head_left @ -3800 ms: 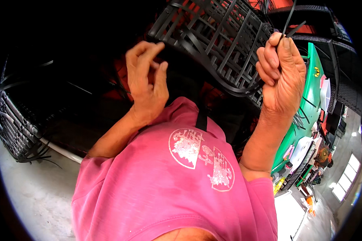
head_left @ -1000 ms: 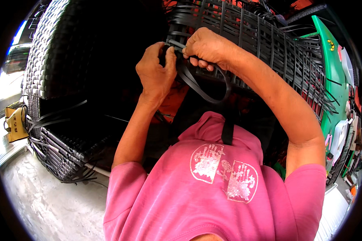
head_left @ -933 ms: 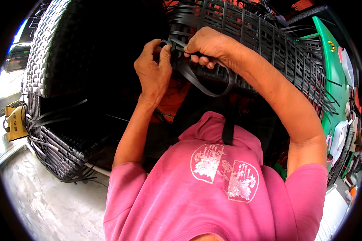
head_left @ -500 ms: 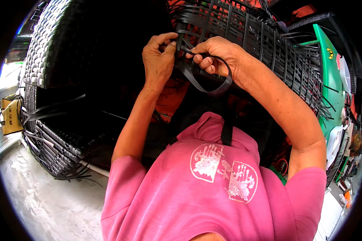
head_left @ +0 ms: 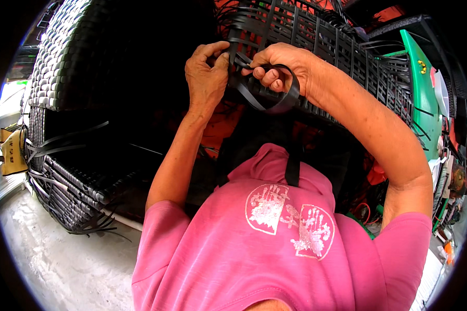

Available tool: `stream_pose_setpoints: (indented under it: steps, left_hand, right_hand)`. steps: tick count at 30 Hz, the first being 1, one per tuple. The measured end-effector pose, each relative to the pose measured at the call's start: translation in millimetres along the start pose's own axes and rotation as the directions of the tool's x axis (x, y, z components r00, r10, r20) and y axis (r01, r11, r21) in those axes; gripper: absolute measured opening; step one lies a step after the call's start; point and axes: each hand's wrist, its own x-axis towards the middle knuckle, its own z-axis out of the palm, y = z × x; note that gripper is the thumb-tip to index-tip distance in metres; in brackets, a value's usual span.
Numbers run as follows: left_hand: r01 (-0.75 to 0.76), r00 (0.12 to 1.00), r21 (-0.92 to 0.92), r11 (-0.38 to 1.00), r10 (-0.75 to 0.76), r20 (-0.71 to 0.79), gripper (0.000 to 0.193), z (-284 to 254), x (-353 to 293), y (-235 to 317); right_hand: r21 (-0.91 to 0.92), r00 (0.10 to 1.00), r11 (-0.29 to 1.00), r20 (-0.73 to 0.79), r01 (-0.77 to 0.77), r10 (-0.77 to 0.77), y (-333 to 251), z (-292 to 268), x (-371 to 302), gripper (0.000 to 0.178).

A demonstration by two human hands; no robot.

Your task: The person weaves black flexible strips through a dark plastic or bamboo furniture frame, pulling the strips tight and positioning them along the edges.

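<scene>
A dark strip of flat plastic wicker (head_left: 251, 96) hangs in a loop below my right hand (head_left: 280, 67). That hand is closed, pinching the strip between thumb and fingers beside the corner of a half-woven black wicker panel (head_left: 324, 41). My left hand (head_left: 207, 75) is at the panel's left edge, thumb and forefinger bent against it from the left. What lies between those two fingertips is partly hidden in the dark.
A finished black woven piece (head_left: 52, 62) stands at the left, above another woven part (head_left: 75, 192) with loose strip ends. A tan bag (head_left: 13, 150) hangs at far left. On the right is a green board (head_left: 423, 98). Pale concrete floor (head_left: 62, 259) lies below left.
My right elbow has swung outward to the right, and the right hand has shifted slightly up. The strip's loop is a little smaller. My left hand stays at the panel's edge.
</scene>
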Motion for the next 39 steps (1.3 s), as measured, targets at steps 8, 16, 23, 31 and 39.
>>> stream_pose_setpoints:
  steps: [8,16,23,31,39]
  left_hand:
    - [-0.024,1.0,0.064,0.998,0.024,0.004,0.018,1,-3,10]
    - [0.061,0.998,0.052,0.997,-0.062,0.015,0.016,-1,-2,9]
    - [0.042,0.998,0.015,0.999,-0.043,0.054,0.016,-4,-6,9]
    - [-0.117,0.989,0.171,0.978,0.098,0.115,0.017,-5,-4,14]
    - [-0.156,0.986,0.247,0.957,0.137,0.092,0.018,-4,-2,14]
  right_hand:
    - [-0.263,0.998,0.963,-0.053,-0.051,0.039,-13,0,12,0.019]
    - [-0.367,0.992,0.927,-0.125,-0.075,0.03,-18,5,2,0.014]
    - [-0.202,0.992,0.979,-0.108,0.035,-0.058,-6,13,-5,0.014]
    - [-0.196,0.994,0.976,-0.07,-0.094,0.082,-18,10,-2,0.02]
    - [-0.31,0.989,0.946,-0.136,-0.093,0.052,-23,17,-7,0.021]
